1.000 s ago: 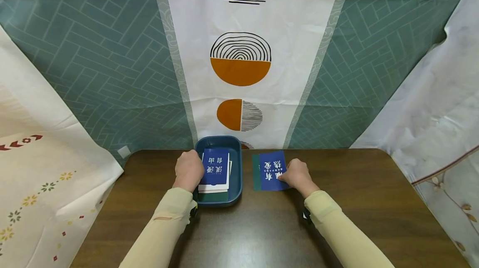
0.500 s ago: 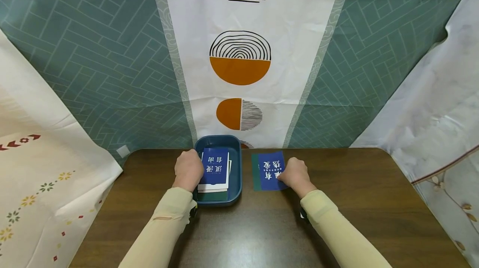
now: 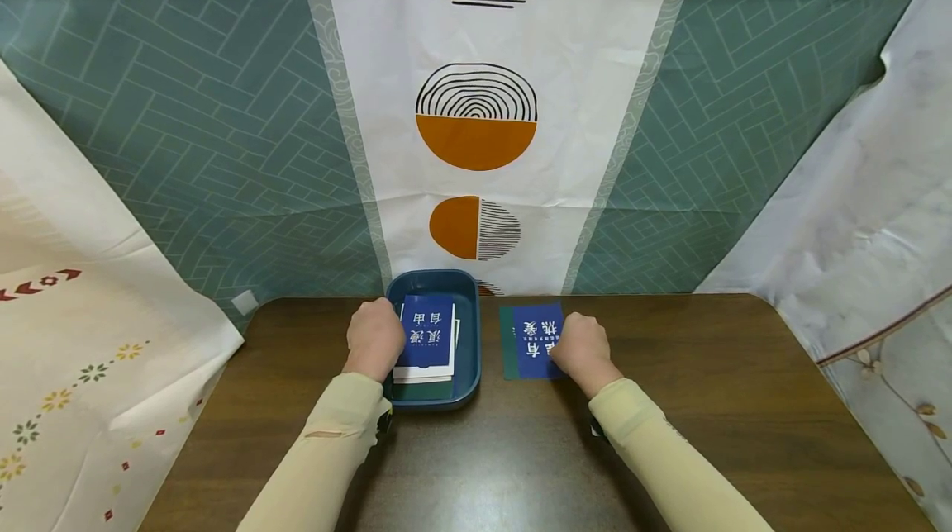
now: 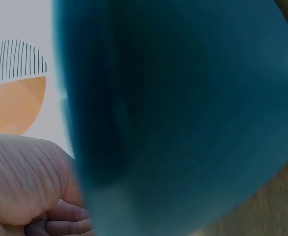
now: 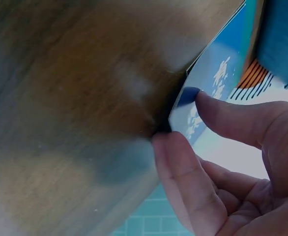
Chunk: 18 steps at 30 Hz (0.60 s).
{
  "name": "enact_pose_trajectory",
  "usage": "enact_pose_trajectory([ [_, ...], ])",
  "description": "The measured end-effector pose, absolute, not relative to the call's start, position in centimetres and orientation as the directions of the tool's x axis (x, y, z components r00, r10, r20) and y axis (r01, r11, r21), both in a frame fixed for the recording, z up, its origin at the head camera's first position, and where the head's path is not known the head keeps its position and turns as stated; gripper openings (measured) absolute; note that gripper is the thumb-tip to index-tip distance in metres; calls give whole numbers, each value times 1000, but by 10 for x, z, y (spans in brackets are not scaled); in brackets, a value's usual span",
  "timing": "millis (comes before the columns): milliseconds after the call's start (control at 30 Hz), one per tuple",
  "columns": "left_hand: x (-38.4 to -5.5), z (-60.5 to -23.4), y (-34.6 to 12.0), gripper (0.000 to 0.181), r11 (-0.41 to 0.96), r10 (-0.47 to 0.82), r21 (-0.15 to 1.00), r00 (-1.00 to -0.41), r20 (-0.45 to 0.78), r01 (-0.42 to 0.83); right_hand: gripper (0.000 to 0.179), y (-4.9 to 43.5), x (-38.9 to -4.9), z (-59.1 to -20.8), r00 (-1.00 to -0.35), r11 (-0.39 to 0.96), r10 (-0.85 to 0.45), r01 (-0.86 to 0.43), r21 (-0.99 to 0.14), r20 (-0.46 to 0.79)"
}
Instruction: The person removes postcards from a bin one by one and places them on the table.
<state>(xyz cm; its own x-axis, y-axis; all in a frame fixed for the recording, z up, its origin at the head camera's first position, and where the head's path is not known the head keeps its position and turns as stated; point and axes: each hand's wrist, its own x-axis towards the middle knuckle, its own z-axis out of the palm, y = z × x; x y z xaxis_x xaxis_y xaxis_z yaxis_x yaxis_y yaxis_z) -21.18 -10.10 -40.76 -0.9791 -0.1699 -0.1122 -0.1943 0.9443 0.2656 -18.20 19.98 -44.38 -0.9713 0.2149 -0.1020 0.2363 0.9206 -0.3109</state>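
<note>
My left hand (image 3: pixel 375 338) grips the left rim of a dark blue tray (image 3: pixel 478 350); in the left wrist view the tray's side (image 4: pixel 208 123) hides part of the fingers. Stacked inside are a blue booklet (image 3: pixel 429 334) with white characters, white sheets (image 3: pixel 426 372) and a dark green piece (image 3: pixel 424 391). Right of the tray, a thin blue booklet (image 3: pixel 531 342) lies over a green one (image 3: pixel 509 350). My right hand (image 3: pixel 583 350) pinches its right edge. Up close, the thumb is on top of the cover (image 5: pixel 222 64), and the fingertips (image 5: pixel 176 147) are at the edge, near the tabletop.
The brown wooden table (image 3: pixel 476 466) runs up to a teal and white patterned cloth (image 3: pixel 476 36) behind the tray. Pale cloths hang at the left (image 3: pixel 97 350) and at the right (image 3: pixel 878 226).
My right hand has shifted slightly left, covering more of the blue booklet's right edge. The left hand and the tray stay in place.
</note>
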Motion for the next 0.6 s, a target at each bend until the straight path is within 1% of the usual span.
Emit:
enact_pose_trajectory([
  [167, -211, -407, -101, 22, 944, -173, 263, -978, -119, -199, 36, 196, -182, -443, -974, 932, 207, 226, -283, -93],
  [433, -212, -407, -101, 23, 943, -171, 274, -981, -93, -190, 38, 192, -181, -440, -967, 928, 223, 248, -278, -120],
  [600, -211, -407, -101, 22, 942, -168, 278, -982, -83, -185, 38, 190, -182, -441, -963, 932, 239, 263, -250, -125],
])
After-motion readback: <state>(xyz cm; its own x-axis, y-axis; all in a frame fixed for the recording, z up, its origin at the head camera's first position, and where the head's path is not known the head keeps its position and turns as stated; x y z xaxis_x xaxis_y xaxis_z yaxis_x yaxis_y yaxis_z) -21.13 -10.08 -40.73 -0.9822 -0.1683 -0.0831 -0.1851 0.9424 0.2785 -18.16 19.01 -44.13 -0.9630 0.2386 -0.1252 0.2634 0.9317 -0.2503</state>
